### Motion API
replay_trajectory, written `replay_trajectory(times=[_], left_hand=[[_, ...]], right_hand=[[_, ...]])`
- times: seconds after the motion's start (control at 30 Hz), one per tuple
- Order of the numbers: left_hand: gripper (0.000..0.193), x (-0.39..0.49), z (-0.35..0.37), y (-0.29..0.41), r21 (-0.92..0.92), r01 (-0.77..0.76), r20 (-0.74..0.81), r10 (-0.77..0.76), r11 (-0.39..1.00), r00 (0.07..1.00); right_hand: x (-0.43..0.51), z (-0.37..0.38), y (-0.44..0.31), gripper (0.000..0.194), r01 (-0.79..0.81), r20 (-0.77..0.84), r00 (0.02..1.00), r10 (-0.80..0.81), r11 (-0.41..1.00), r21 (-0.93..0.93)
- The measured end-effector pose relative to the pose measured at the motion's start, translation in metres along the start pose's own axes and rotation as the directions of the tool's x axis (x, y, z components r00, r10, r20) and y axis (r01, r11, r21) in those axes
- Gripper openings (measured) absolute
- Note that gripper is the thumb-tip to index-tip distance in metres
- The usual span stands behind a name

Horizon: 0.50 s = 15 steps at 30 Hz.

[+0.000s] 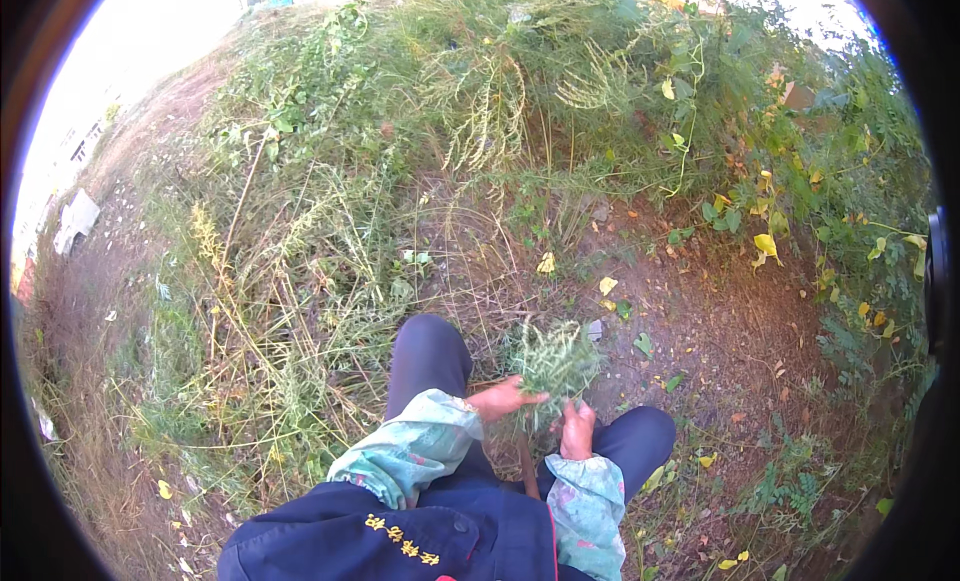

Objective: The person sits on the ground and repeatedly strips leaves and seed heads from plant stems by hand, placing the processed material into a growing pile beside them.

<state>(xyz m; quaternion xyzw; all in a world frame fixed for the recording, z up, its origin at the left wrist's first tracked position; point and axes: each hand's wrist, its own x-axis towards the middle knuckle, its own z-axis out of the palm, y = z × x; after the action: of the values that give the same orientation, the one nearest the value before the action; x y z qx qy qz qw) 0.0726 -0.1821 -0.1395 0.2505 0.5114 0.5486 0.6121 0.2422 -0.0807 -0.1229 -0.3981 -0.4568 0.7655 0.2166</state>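
A bushy bunch of green weed sprigs [559, 360] is held up between my knees. My left hand [501, 399] grips it from the left side, with its fingers partly lost among the leaves. Just below and to the right, my right hand [577, 431] is closed around the lower stems, thumb upward. Patterned light green sleeves cover both forearms. Beneath the hands, a brown wooden handle [527, 465] lies between my legs; its far end is hidden by the bunch and the hands.
Cut weeds [300, 326] lie heaped to the left of my knees. Tall growing weeds [510, 108] stand ahead, and leafy vines with yellow leaves [765, 243] hang at the right. Bare brown soil [697, 326] with scattered leaves slopes on the right. A pale slab [77, 217] lies far left.
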Motion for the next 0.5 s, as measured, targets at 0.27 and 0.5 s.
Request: replay_trajectory(times=[0.27, 0.5], left_hand=[[0.032, 0.019, 0.000, -0.044, 0.233, -0.060, -0.096, 0.084, 0.971, 0.992], [0.030, 0.019, 0.003, -0.018, 0.118, -0.129, -0.655, 0.175, 0.985, 0.735]], right_hand=[[0.012, -0.003, 0.010, 0.012, 0.180, -0.083, 0.978, -0.192, 0.975, -0.131], [0.018, -0.004, 0.005, 0.023, 0.083, -0.338, 0.936, -0.094, 0.995, -0.047]])
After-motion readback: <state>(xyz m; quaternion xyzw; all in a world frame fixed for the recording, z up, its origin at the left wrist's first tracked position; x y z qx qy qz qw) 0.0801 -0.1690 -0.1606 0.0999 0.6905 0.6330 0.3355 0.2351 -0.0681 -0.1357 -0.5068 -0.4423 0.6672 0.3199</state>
